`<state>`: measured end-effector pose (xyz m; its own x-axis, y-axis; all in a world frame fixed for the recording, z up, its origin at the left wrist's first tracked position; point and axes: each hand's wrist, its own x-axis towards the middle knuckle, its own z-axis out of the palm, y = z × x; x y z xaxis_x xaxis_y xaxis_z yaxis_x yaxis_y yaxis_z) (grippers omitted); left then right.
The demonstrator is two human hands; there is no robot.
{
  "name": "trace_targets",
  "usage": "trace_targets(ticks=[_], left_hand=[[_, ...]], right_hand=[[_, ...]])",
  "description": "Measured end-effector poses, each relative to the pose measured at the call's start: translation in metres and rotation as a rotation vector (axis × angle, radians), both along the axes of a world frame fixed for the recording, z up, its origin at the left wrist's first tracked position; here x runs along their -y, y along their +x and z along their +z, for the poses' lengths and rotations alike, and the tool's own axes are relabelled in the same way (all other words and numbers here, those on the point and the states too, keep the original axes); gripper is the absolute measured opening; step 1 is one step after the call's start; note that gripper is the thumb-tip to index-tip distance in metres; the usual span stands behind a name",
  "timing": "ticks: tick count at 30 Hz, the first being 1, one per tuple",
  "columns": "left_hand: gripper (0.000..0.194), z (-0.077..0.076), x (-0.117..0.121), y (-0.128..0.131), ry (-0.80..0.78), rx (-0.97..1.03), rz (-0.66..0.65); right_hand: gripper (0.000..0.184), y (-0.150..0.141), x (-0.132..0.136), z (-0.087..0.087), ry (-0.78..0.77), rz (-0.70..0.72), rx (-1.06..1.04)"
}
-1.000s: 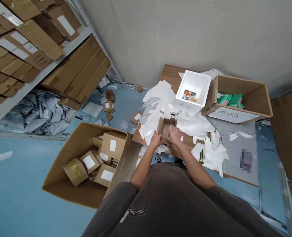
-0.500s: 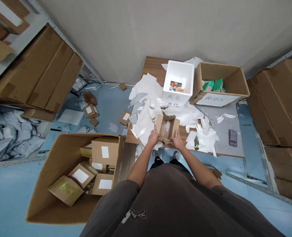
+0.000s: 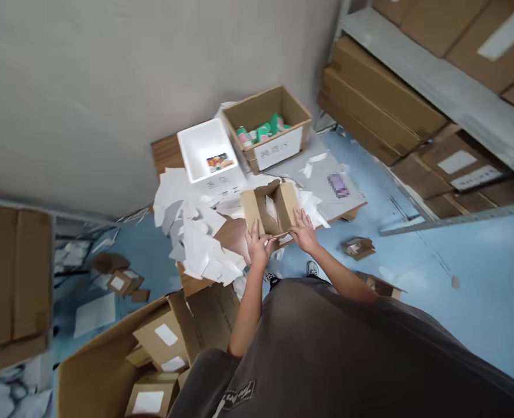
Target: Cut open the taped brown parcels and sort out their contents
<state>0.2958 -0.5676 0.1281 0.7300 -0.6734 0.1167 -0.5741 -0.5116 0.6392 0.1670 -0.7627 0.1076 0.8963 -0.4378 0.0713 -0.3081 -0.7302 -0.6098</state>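
A small open cardboard box [image 3: 290, 203] is held over the table's front edge, its flaps spread and its mouth facing up. Inside it lies a pale slip or packet [image 3: 271, 208] that I cannot make out. My left hand [image 3: 257, 246] grips the near left corner, thumb and fingers on the cardboard. On the near right side, my right hand [image 3: 303, 231] has its fingers closed over the flap. Torn white paper [image 3: 205, 232] is heaped on the table left of the box, with more behind and to the right.
On the table [image 3: 167, 152] stand a white foam bin [image 3: 217, 184] with small colourful packs and a labelled carton [image 3: 278, 152] with green-and-pink packages. A pixelated purple item [image 3: 339, 185] lies right. A large carton [image 3: 96, 354] of boxes is at lower left; shelves [image 3: 413, 46] flank the table.
My view has swung to the right, so the table appears further left and tilted. Both hands still hold the small box, which looks nearer and turned slightly. The yellow-and-black cutter is out of sight.
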Motion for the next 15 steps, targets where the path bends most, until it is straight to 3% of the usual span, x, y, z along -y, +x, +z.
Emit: trace_targets(ticks=[5,9,12,15], left_hand=[[0.017,0.007,0.146,-0.074,-0.074,-0.062,-0.366],[0.014,-0.001,0.257,-0.164,-0.151,-0.099,-0.691],[0.016,-0.007,0.319,-0.24,-0.126,-0.089,-0.911],[0.02,-0.005,0.356,-0.301,-0.02,-0.039,-1.087]], right_hand=[[0.017,-0.139,0.083,0.014,-0.064,-0.404,-0.013],[0.019,-0.265,0.126,0.018,-0.104,-0.72,-0.035],[0.02,-0.348,0.141,0.019,-0.152,-0.916,-0.106],[0.022,-0.409,0.141,0.014,-0.15,-1.087,-0.267]])
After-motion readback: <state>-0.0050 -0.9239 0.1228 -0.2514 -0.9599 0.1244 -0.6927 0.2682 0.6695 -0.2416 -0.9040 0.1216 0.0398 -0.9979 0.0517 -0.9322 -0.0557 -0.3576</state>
